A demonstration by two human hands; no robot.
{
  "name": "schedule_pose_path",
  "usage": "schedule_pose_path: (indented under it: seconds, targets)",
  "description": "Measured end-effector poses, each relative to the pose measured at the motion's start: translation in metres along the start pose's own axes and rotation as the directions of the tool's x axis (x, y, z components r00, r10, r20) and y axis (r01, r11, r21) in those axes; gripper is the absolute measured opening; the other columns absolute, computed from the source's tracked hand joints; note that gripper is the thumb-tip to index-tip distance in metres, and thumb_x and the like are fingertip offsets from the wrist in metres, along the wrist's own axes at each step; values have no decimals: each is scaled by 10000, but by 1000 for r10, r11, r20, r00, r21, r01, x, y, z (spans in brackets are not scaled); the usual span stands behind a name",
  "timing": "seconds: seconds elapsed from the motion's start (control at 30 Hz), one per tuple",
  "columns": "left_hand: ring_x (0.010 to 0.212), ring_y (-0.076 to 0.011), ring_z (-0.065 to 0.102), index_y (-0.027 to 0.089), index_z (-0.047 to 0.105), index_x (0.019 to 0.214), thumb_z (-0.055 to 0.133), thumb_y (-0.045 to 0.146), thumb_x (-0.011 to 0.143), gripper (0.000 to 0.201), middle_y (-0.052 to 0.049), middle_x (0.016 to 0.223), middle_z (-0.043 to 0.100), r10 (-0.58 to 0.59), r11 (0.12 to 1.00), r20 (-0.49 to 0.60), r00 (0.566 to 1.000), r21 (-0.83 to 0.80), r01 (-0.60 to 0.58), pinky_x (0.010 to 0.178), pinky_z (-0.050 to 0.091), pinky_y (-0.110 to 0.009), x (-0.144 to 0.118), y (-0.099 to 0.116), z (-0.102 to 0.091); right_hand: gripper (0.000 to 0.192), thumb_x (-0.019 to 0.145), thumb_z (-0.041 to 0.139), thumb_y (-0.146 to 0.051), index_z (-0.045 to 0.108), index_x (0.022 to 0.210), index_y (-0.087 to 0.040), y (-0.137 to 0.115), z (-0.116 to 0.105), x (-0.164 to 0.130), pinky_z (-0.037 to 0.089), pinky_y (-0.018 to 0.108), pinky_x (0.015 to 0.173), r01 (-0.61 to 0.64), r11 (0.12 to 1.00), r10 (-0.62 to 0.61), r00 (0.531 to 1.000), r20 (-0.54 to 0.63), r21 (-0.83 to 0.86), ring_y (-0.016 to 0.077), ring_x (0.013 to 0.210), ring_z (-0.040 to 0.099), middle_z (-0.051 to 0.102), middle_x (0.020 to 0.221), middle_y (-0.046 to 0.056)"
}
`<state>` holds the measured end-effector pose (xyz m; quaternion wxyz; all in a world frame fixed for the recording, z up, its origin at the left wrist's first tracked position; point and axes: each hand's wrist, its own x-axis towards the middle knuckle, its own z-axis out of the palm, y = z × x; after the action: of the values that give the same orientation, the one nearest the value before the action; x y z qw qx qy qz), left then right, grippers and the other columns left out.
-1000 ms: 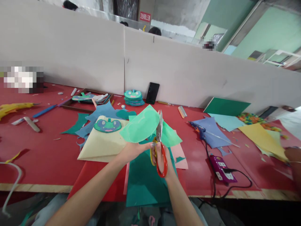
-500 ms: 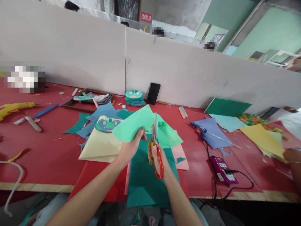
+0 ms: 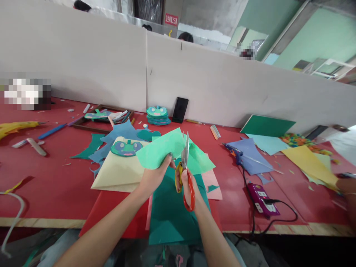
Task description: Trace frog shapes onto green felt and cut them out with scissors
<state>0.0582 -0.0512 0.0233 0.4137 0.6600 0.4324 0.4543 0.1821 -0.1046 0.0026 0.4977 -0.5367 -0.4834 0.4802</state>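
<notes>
My left hand (image 3: 154,178) pinches a light green paper sheet (image 3: 160,150) by its lower edge, holding it above the red table (image 3: 52,178). My right hand (image 3: 187,185) grips red-and-yellow-handled scissors (image 3: 185,172), blades pointing up and cutting into the green sheet's right side. Below the hands lie a dark teal sheet (image 3: 172,211), a pink sheet (image 3: 213,181) and a cream sheet (image 3: 119,172). A finished frog face cutout (image 3: 126,147) rests on the cream sheet.
A stack of frog cutouts (image 3: 158,115) and a black phone (image 3: 180,110) stand by the white partition. A blue glue gun (image 3: 236,154) and a purple power strip (image 3: 261,202) with its cable lie at right. Another person's hand (image 3: 346,183) shows at the right edge. Paper scraps lie at left.
The green sheet has been turned and lowered in my left hand, its curved edge now facing left. The scissors shifted slightly left and down along the cut.
</notes>
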Motion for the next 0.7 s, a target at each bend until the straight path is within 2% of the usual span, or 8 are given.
schedule_pose_path:
  seconds: [0.23,0.57,0.7]
  targets:
    - [728,-149,584,216,572,569,406,391,873,389,21,658,626,25,1000,-2,1000,7,-25,877,384,-280,1,1,-1,569,737,373,-751,493,714,-195,-3,-1,-1,363,216,395,-9,999,9,1000,2,37,98,428,379,430,483,-29]
    - [760,-174,582,220,585,551,410,428,859,410,2,667,643,0,1000,5,1000,8,0,880,397,-292,5,-2,-6,510,777,362,-710,430,714,-208,-2,-6,-1,306,190,351,-7,1000,7,999,33,20,73,379,337,380,478,-58]
    - [731,-167,585,216,569,517,407,433,853,432,3,651,641,22,1000,50,998,-8,-22,871,409,-287,9,-2,-11,505,770,374,-712,427,756,-210,5,-11,1,294,186,342,-21,1000,20,998,62,21,67,369,305,353,467,-75]
